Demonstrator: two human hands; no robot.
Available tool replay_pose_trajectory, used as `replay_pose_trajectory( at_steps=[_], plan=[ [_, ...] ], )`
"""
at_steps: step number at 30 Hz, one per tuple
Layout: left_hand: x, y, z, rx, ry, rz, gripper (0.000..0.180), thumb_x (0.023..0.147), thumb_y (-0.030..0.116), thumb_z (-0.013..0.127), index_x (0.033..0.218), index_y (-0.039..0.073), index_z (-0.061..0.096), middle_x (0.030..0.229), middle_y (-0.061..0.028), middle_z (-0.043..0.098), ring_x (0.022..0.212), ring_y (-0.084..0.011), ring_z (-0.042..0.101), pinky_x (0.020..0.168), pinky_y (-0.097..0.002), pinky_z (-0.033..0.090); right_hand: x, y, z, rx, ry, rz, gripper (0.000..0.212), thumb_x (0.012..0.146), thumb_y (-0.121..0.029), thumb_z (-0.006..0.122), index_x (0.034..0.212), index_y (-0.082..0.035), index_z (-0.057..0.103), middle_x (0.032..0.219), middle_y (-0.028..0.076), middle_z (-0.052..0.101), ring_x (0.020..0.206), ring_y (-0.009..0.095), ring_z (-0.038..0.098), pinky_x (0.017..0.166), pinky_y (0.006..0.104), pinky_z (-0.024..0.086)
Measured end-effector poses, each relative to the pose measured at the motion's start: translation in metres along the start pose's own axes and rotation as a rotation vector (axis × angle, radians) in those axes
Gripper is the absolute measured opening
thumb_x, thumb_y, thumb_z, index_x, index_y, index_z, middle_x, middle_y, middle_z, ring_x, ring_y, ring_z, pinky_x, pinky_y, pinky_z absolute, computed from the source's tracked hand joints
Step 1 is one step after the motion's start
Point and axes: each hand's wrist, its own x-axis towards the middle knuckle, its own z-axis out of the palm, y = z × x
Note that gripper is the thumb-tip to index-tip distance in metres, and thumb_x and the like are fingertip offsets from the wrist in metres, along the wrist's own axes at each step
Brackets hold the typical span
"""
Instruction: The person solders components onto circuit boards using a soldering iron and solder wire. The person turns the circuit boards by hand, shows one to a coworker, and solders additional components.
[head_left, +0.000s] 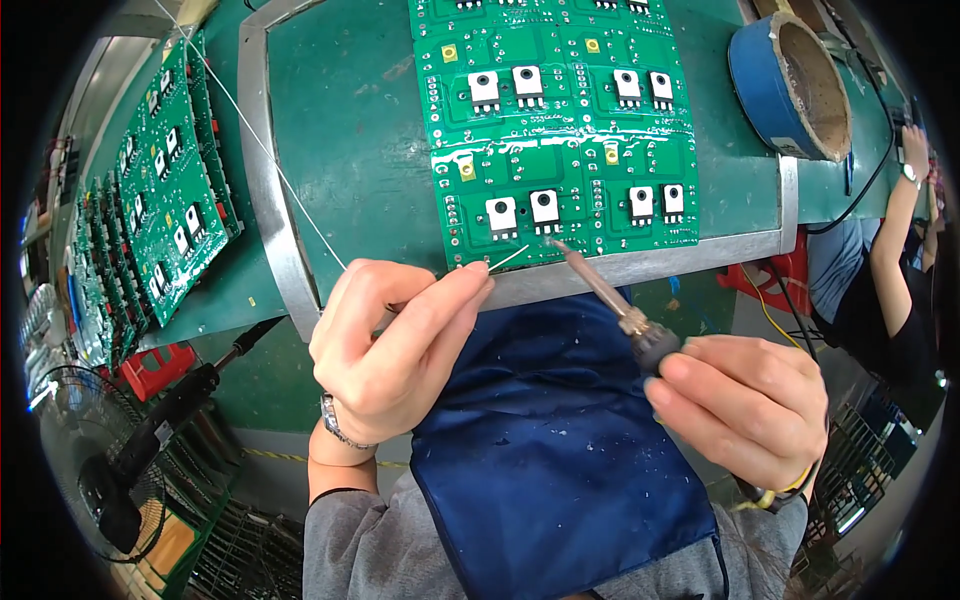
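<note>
My left hand (pixel 385 340) pinches a thin solder wire (pixel 509 258) between thumb and fingers. The wire's short free end points at the lower edge of a green circuit board panel (pixel 520 172), and its long part runs up to the far left. My right hand (pixel 750 405) grips a soldering iron (pixel 604 290) by its dark handle. The iron's tip is at or just above the legs of a black and white three-legged component (pixel 544 208), a little right of the wire's end; contact is hard to tell. Similar components stand in pairs across the panel.
A silver metal frame (pixel 268 170) surrounds the panel on the green table. Stacked circuit boards (pixel 165 180) stand at the left, above a black fan (pixel 95 465). A blue ring-shaped roll (pixel 765 90) sits at the right. Beyond it is another person's arm (pixel 890 240).
</note>
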Motion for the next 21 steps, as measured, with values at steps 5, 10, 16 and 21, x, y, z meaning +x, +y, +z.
replay_pose_trajectory(
  at_steps=[5,10,16,21],
  plan=[
    [-0.001,0.001,-0.008,0.125,0.048,0.088,0.033,0.058,0.001,0.082,0.089,0.011,0.074,0.072,-0.0002,0.054,0.066,-0.0193,0.054,0.058,-0.0308,0.045,-0.037,0.001,-0.037,-0.218,0.138,0.129,0.03,0.066,-0.007,0.076,0.093,0.001,0.069,0.095,0.016,0.064,0.083,0.029,0.065,0.067,0.0377,0.058],
    [-0.009,0.008,-0.005,0.06,0.057,-0.017,0.031,0.061,0.001,0.083,0.089,0.011,0.075,0.074,-0.0004,0.053,0.061,-0.0134,0.051,0.053,-0.0257,0.042,-0.048,0.056,-0.025,-0.806,0.502,0.585,0.025,0.081,0.005,0.068,0.104,-0.001,0.07,0.094,0.013,0.069,0.084,0.02,0.066,0.076,0.0286,0.052],
    [-0.014,0.014,0.003,0.007,0.047,-0.118,0.03,0.064,-0.001,0.083,0.09,0.01,0.075,0.076,-0.0008,0.053,0.059,-0.0079,0.05,0.049,-0.0221,0.038,-0.06,0.076,-0.035,-0.723,0.509,0.545,0.017,0.085,-0.002,0.067,0.101,-0.003,0.072,0.088,0.009,0.068,0.076,0.014,0.063,0.067,0.024,0.049],
    [-0.013,0.019,0.008,0.0,0.066,-0.15,0.029,0.066,-0.004,0.081,0.091,0.01,0.074,0.077,-0.0005,0.053,0.059,-0.0081,0.051,0.049,-0.0223,0.04,-0.067,0.073,-0.033,-0.675,0.591,0.594,0.019,0.092,-0.007,0.061,0.107,0.001,0.069,0.087,0.008,0.069,0.067,0.01,0.061,0.063,0.0201,0.049]
  ],
)
